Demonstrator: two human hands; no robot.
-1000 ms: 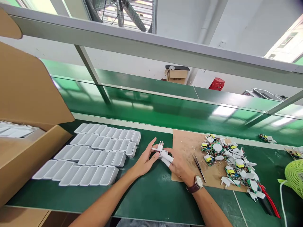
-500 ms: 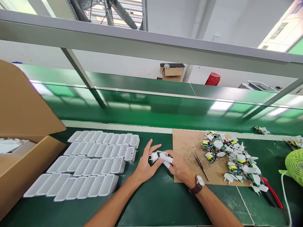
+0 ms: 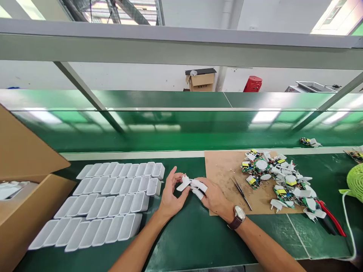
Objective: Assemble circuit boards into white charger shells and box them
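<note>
Above the green bench, my left hand [image 3: 172,194] pinches a small circuit board with white flaps [image 3: 185,182] between thumb and fingers. My right hand [image 3: 214,196] meets it from the right, its fingers closed at the board's near side. White coverings, apparently wraps, show on its fingertips; the exact grip is hidden. Beside the left hand stand rows of white plastic housings [image 3: 124,204]. A pile of circuit boards with white and yellow parts [image 3: 286,179] lies right of the right hand, on a brown board [image 3: 218,166].
Tweezers [image 3: 241,192] lie on the brown board. Red-and-black pliers [image 3: 331,219] rest at the right, near a lime-green fan [image 3: 356,183] with a white cord. An open cardboard box [image 3: 36,204] stands on the left. A metal rail [image 3: 181,45] crosses above the bench.
The small board has turned in my fingers, so its white flaps now face up. My left fingers have closed in from a wider spread. The camera view has tilted slightly.
</note>
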